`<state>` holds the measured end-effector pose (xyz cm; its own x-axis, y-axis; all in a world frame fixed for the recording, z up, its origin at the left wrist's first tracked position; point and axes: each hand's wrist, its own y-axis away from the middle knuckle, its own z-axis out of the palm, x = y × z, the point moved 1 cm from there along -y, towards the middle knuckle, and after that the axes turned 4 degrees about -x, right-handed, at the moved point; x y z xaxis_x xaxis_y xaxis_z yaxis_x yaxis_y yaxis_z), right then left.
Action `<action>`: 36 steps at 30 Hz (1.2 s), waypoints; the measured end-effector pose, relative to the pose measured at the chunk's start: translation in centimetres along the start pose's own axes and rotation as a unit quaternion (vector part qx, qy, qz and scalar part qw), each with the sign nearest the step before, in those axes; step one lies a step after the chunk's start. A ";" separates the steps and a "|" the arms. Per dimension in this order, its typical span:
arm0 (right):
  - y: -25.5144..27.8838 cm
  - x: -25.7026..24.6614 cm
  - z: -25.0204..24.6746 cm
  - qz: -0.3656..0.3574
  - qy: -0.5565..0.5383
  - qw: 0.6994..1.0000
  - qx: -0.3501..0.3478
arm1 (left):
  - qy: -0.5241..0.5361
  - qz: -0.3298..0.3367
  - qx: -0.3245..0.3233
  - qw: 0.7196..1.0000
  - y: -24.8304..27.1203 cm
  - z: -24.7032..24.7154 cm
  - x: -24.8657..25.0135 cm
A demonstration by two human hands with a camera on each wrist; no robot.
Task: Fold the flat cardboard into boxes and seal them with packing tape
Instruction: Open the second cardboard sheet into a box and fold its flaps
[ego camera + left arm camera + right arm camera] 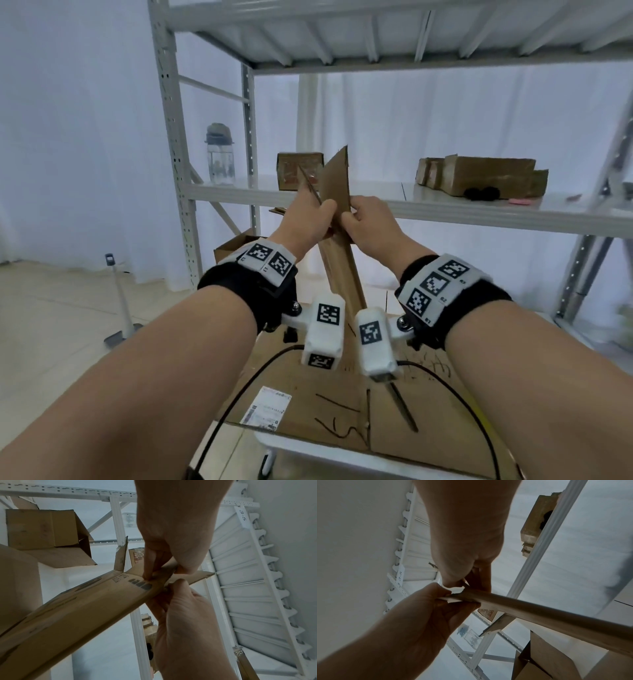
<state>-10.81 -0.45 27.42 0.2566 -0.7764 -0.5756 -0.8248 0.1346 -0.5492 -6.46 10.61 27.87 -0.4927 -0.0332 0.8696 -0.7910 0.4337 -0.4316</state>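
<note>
I hold a flattened brown cardboard box upright and tilted in front of the shelf, one flap sticking up and another splayed left. My left hand pinches its left layer at mid-height. My right hand grips the right layer at the same spot, thumbs close together. In the left wrist view the left hand's fingers curl over the cardboard at the crease below its flaps, with the right hand just beneath. The right wrist view shows the right hand and the left hand meeting on the cardboard's edge.
A large flat cardboard sheet with a shipping label lies on the white cart below my wrists. The metal shelf ahead carries a taped box, several boxes at the right and a water bottle. An open box sits lower left.
</note>
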 end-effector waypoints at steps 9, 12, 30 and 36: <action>0.7 -2.8 -1.5 0.001 0.030 1.000 0.003 | -0.122 0.004 0.005 0.993 -0.1 -0.4 2.6; 1.1 -3.2 -1.6 0.100 -0.096 0.990 0.005 | -0.113 0.009 0.002 0.994 0.6 -0.5 2.5; 2.7 -0.3 -6.3 0.062 -0.118 0.958 0.255 | -0.344 0.142 -0.094 0.923 0.5 -4.7 2.0; 3.1 1.0 -6.8 0.076 -0.177 0.914 0.357 | -0.351 0.223 -0.056 0.908 0.6 -2.9 5.0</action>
<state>-16.52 -5.02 29.28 0.4186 -0.4840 -0.7685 -0.3575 0.6900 -0.6293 -8.38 13.34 32.63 -0.8954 -0.3807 0.2310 -0.4344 0.6325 -0.6413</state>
